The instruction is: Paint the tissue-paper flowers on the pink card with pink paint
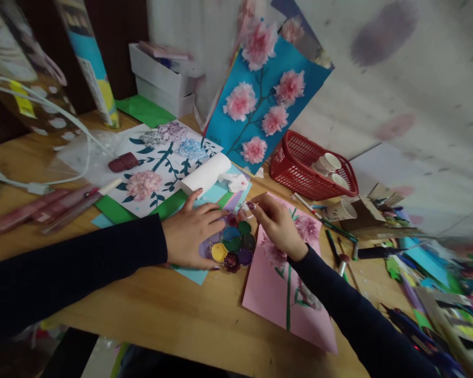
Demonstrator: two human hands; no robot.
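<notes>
"Starting at your paint set, where is it, and how many pots show?"

"One set, on the table between your two hands; at least eight pots show, and your left hand hides its left side."

"How do your hands stand?"

"Your left is spread wide against the set; whether it grips, I cannot tell. Your right hand is closed, pinching one small clear piece by the set's far right corner."

"What surrounds you?"

"Partly under your right sleeve, one pink sheet. Beyond your left hand, one white roll. Farther off, one blue sheet bearing five pink flowers, and one red basket holding at least two white cups."
</notes>
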